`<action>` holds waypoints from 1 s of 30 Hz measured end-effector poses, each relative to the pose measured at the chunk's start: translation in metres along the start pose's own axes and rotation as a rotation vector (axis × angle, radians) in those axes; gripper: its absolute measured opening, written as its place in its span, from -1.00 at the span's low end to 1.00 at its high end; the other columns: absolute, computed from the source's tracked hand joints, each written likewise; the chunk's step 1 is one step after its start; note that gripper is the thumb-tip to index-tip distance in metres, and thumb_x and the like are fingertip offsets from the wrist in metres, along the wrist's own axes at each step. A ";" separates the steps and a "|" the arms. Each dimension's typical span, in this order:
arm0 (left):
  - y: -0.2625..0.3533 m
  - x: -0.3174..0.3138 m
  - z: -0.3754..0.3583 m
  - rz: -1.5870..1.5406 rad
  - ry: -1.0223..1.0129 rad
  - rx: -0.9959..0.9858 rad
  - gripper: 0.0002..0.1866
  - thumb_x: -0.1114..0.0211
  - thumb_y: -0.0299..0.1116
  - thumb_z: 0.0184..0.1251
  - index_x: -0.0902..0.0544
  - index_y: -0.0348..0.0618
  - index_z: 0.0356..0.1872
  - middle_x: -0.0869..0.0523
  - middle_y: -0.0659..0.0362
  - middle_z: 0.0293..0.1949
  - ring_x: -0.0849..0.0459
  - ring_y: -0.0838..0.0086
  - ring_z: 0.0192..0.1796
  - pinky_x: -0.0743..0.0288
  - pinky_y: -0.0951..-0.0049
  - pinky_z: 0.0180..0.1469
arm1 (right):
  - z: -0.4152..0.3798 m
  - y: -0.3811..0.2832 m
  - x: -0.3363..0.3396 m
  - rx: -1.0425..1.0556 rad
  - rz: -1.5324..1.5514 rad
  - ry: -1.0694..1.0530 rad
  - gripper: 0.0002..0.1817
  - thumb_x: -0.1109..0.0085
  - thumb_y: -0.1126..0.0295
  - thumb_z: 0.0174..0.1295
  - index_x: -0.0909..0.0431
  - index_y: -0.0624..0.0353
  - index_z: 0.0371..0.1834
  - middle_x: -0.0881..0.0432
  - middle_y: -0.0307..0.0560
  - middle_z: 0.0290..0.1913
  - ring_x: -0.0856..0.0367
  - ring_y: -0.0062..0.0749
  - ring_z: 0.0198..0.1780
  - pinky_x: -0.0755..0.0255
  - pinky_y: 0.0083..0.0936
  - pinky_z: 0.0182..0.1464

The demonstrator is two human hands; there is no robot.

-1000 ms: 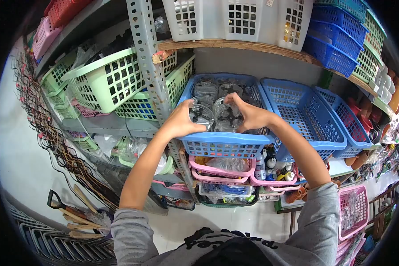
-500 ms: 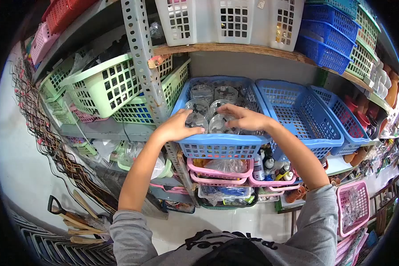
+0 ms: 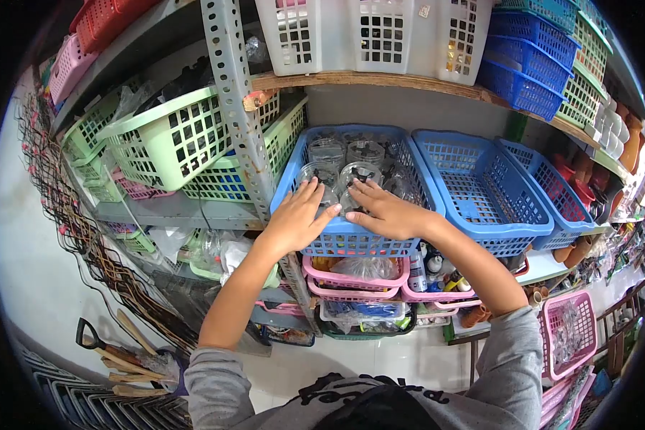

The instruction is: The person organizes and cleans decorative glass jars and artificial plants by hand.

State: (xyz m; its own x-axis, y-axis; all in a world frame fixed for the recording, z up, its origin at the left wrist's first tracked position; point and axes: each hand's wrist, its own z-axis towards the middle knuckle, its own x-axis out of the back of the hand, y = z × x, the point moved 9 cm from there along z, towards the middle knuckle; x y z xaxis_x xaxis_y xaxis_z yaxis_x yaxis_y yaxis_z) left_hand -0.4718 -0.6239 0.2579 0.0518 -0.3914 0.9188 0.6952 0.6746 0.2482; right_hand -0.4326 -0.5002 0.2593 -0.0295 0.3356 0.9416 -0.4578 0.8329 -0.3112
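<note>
A blue basket [image 3: 358, 240] stands on the shelf in front of me, holding several round clear plastic containers [image 3: 365, 152] with dark parts inside. My left hand [image 3: 301, 215] lies over the basket's front left, fingers spread on or just above the containers. Beside it, my right hand [image 3: 387, 209] rests over the front middle with its fingers apart, the two thumbs close together. Neither hand grips anything visible. The front containers are partly hidden under my hands.
A blue basket [image 3: 480, 215] with a bare bottom stands to the right, another beyond it. Light green baskets [image 3: 165, 136] sit left behind the perforated metal post [image 3: 229, 86]. White baskets [image 3: 333, 36] line the wooden shelf above. Pink baskets [image 3: 355, 283] are below.
Both hands have moved back toward me and flattened, from curled around the front containers to lying over them and the basket's front.
</note>
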 end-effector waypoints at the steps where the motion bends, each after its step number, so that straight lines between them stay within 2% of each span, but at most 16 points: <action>1: -0.001 -0.001 0.001 -0.001 -0.002 -0.002 -0.23 0.10 0.14 0.40 -0.23 -0.45 0.30 -0.15 -0.21 0.38 -0.06 0.05 0.46 0.06 0.17 0.44 | -0.001 -0.002 0.001 0.002 -0.002 0.007 -0.18 0.32 -0.20 0.35 -0.07 0.34 0.39 0.03 0.35 0.43 0.17 0.19 0.48 0.16 -0.17 0.46; 6: 0.000 0.002 0.002 -0.015 0.079 -0.053 -0.22 0.06 0.13 0.37 -0.24 -0.48 0.28 -0.23 -0.25 0.33 -0.19 0.00 0.40 -0.04 0.10 0.40 | -0.003 -0.003 0.001 -0.032 -0.010 -0.011 -0.23 0.29 -0.14 0.37 -0.03 0.28 0.42 0.08 0.32 0.45 0.21 0.11 0.50 0.20 -0.16 0.46; 9: 0.008 0.010 -0.001 -0.044 0.131 -0.084 -0.28 -0.03 0.06 0.36 -0.28 -0.45 0.27 -0.28 -0.24 0.30 -0.21 0.03 0.39 -0.04 0.15 0.40 | -0.006 -0.003 0.002 -0.040 -0.032 0.011 -0.25 0.28 -0.13 0.38 -0.06 0.28 0.41 0.07 0.32 0.45 0.20 0.11 0.49 0.17 -0.16 0.46; 11: 0.017 0.020 -0.006 -0.041 0.191 -0.117 -0.31 -0.06 0.03 0.35 -0.30 -0.41 0.26 -0.32 -0.23 0.28 -0.25 0.02 0.37 -0.05 0.14 0.40 | -0.010 -0.006 0.010 -0.003 -0.018 0.098 -0.31 0.23 -0.07 0.38 -0.15 0.27 0.37 -0.04 0.34 0.41 0.07 0.12 0.47 0.08 -0.15 0.43; 12: 0.023 0.027 -0.009 -0.038 0.250 -0.149 -0.34 -0.09 0.00 0.34 -0.32 -0.38 0.25 -0.37 -0.22 0.25 -0.29 0.02 0.34 -0.07 0.14 0.39 | -0.012 -0.005 0.010 -0.002 -0.019 0.097 -0.31 0.23 -0.07 0.38 -0.15 0.27 0.37 -0.04 0.34 0.41 0.07 0.12 0.47 0.08 -0.15 0.43; 14: 0.035 0.036 -0.016 -0.053 0.291 -0.183 -0.37 -0.14 -0.06 0.31 -0.35 -0.35 0.24 -0.41 -0.21 0.22 -0.33 0.02 0.32 -0.10 0.14 0.38 | -0.017 -0.012 0.021 0.096 -0.034 0.236 -0.37 0.16 -0.02 0.35 -0.25 0.23 0.32 -0.14 0.30 0.38 -0.08 0.13 0.42 0.00 0.07 0.36; 15: 0.043 0.042 -0.021 -0.067 0.330 -0.219 -0.41 -0.18 -0.12 0.29 -0.37 -0.32 0.23 -0.45 -0.19 0.19 -0.36 0.03 0.30 -0.12 0.14 0.37 | -0.020 -0.014 0.021 0.095 -0.033 0.234 -0.37 0.16 -0.02 0.35 -0.25 0.23 0.32 -0.14 0.30 0.38 -0.08 0.13 0.42 0.00 0.07 0.36; 17: 0.057 0.047 -0.033 -0.100 0.355 -0.269 -0.43 -0.21 -0.16 0.26 -0.39 -0.30 0.22 -0.48 -0.16 0.17 -0.39 0.03 0.27 -0.14 0.14 0.36 | -0.034 -0.029 0.034 0.188 -0.033 0.392 -0.50 -0.01 0.16 0.28 -0.38 0.24 0.19 -0.28 0.23 0.30 -0.25 0.09 0.32 -0.09 0.07 0.32; 18: 0.066 0.051 -0.040 -0.132 0.382 -0.319 -0.44 -0.25 -0.20 0.24 -0.40 -0.29 0.21 -0.51 -0.14 0.14 -0.42 0.03 0.25 -0.16 0.14 0.36 | -0.041 -0.035 0.035 0.185 -0.032 0.393 -0.50 -0.01 0.16 0.28 -0.38 0.24 0.19 -0.28 0.23 0.30 -0.25 0.09 0.32 -0.09 0.07 0.32; 19: 0.075 0.055 -0.051 -0.138 0.417 -0.366 -0.49 -0.29 -0.31 0.18 -0.46 -0.27 0.15 -0.55 -0.10 0.10 -0.49 0.06 0.19 -0.27 0.16 0.29 | -0.051 -0.045 0.039 0.201 -0.072 0.443 -0.56 -0.06 0.24 0.24 -0.41 0.25 0.13 -0.33 0.20 0.26 -0.29 0.07 0.29 -0.11 0.03 0.31; 20: 0.081 0.056 -0.060 -0.138 0.415 -0.371 -0.49 -0.29 -0.31 0.18 -0.46 -0.27 0.15 -0.55 -0.10 0.10 -0.49 0.06 0.19 -0.27 0.16 0.29 | -0.062 -0.055 0.041 0.217 -0.114 0.495 -0.60 -0.10 0.32 0.19 -0.45 0.26 0.07 -0.37 0.17 0.22 -0.33 0.05 0.26 -0.13 -0.01 0.31; 21: 0.086 0.054 -0.071 -0.220 0.386 -0.384 -0.53 -0.29 -0.31 0.17 -0.50 -0.27 0.11 -0.58 -0.06 0.07 -0.52 0.10 0.15 -0.33 0.18 0.25 | -0.077 -0.067 0.043 0.270 -0.149 0.584 -0.67 -0.16 0.41 0.11 -0.48 0.24 -0.04 -0.46 0.12 0.10 -0.42 -0.01 0.15 -0.22 -0.09 0.25; 22: 0.089 0.049 -0.081 -0.303 0.356 -0.396 -0.56 -0.30 -0.31 0.16 -0.53 -0.28 0.06 -0.60 -0.02 0.04 -0.56 0.13 0.11 -0.38 0.20 0.21 | -0.088 -0.070 0.035 0.263 -0.150 0.586 -0.67 -0.16 0.41 0.11 -0.48 0.24 -0.04 -0.46 0.12 0.10 -0.42 -0.01 0.15 -0.22 -0.09 0.25; 26: 0.083 -0.005 -0.127 -0.560 0.183 -0.399 -0.64 -0.31 -0.37 0.14 -0.57 -0.23 -0.02 -0.65 0.04 -0.05 -0.63 0.16 -0.01 -0.47 0.26 0.08 | -0.140 -0.063 -0.021 0.253 -0.022 0.637 -0.70 -0.23 0.47 -0.01 -0.51 0.22 -0.15 -0.51 0.01 -0.12 -0.52 -0.14 -0.15 -0.39 -0.22 -0.08; 28: 0.059 -0.067 -0.143 -0.718 0.070 -0.228 -0.65 -0.29 -0.35 0.17 -0.57 -0.19 0.00 -0.65 0.02 -0.06 -0.63 0.16 -0.01 -0.48 0.26 0.05 | -0.156 -0.040 -0.072 0.145 0.104 0.613 -0.73 -0.21 0.48 -0.01 -0.51 0.23 -0.20 -0.52 0.02 -0.19 -0.52 -0.10 -0.20 -0.42 -0.25 -0.14; 30: 0.032 -0.141 -0.164 -0.699 0.009 -0.107 -0.71 -0.27 -0.37 0.20 -0.57 -0.23 -0.06 -0.67 0.01 -0.12 -0.67 0.23 -0.06 -0.51 0.31 0.00 | -0.172 -0.009 -0.133 -0.054 0.127 0.498 -0.76 -0.20 0.49 -0.01 -0.50 0.23 -0.22 -0.52 0.06 -0.19 -0.53 -0.05 -0.18 -0.43 -0.22 -0.14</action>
State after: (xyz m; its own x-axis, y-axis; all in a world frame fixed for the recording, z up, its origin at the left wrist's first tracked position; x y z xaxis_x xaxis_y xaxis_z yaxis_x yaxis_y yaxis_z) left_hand -0.3396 -0.6502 0.0862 -0.4271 -0.7160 0.5523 0.6341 0.1983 0.7474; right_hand -0.2721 -0.4768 0.1150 0.3509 0.5934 0.7244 -0.4309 0.7891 -0.4378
